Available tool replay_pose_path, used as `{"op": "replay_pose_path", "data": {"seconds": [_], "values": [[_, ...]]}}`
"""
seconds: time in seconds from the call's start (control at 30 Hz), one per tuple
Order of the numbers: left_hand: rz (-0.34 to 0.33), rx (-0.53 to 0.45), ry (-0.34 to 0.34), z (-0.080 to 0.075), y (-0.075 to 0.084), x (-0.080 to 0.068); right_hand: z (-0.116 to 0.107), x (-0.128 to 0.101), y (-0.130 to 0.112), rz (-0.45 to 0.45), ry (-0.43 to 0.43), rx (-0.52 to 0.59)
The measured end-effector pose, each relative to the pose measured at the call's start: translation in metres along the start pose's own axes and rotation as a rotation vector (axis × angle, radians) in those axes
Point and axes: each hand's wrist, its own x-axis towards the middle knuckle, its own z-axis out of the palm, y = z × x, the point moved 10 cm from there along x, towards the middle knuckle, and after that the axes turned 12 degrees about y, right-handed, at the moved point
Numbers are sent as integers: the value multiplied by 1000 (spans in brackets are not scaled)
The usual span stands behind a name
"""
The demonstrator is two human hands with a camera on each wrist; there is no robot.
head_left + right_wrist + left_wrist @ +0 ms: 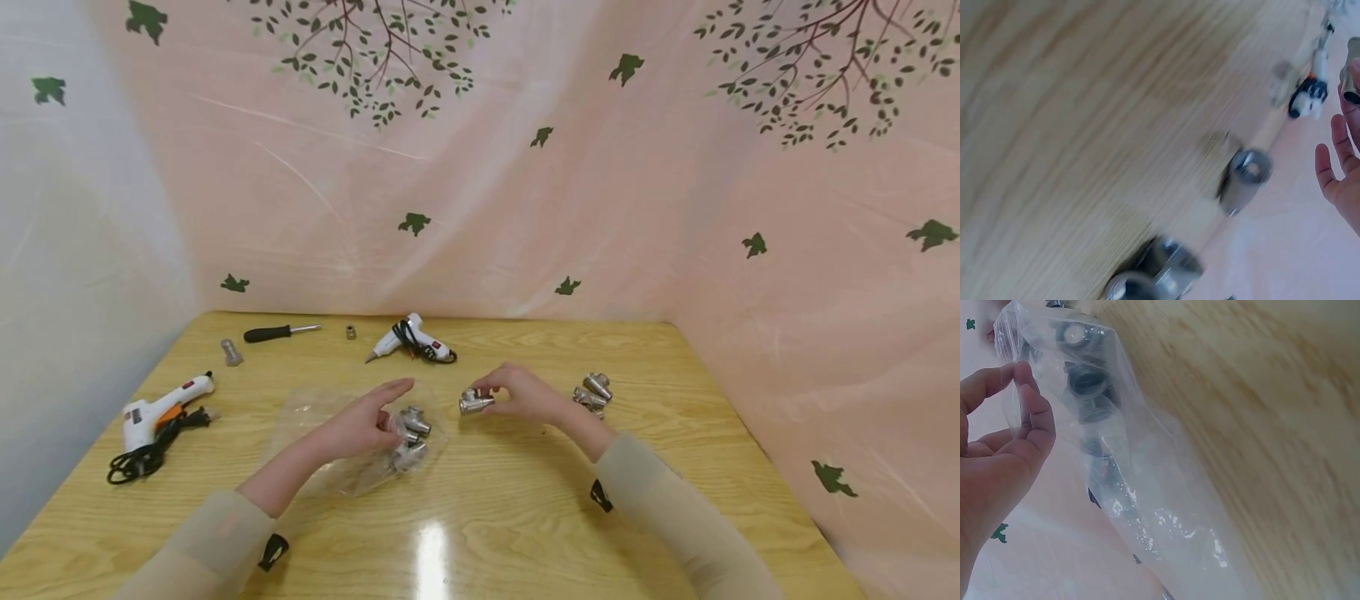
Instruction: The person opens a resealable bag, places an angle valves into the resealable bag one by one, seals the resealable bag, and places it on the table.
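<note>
My left hand point(358, 429) pinches the edge of a clear plastic bag point(303, 417) between thumb and fingers, as the left wrist view also shows. Inside the bag lie several shiny metal pipe fittings point(414, 422), their round open ends showing through the film point(1088, 381). To the right of the bag, my right hand point(528, 396) grips another branched metal pipe fitting point(472, 405) by thumb and fingertips, just over the table. At the right edge of the right wrist view this fitting point(1350, 53) is partly cut off.
Several more fittings point(597, 384) are grouped on the wooden table point(510, 517) beyond my right wrist. A white glue gun point(412, 337) lies at the back, another glue gun point(161, 412) at the left. A screwdriver point(273, 333), a bolt point(231, 353) and a small nut point(350, 332) lie back left.
</note>
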Motion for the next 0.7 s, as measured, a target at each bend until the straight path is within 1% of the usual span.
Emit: {"op": "replay_pose_path", "data": {"seconds": [0.13, 0.33, 0.5, 0.6, 0.7], "values": [[8, -8, 2, -1, 2, 0, 6, 6, -20, -42, 17, -20], [18, -63, 3, -2, 4, 0, 21, 17, -50, -129, 32, -53], [1, -74, -7, -1, 3, 1, 36, 25, -70, -185, 6, -70], [11, -83, -11, -1, 5, 2, 43, 29, -79, -204, -16, -76], [28, -111, -20, -1, 9, 2, 51, 33, -87, -205, -50, -43]]}}
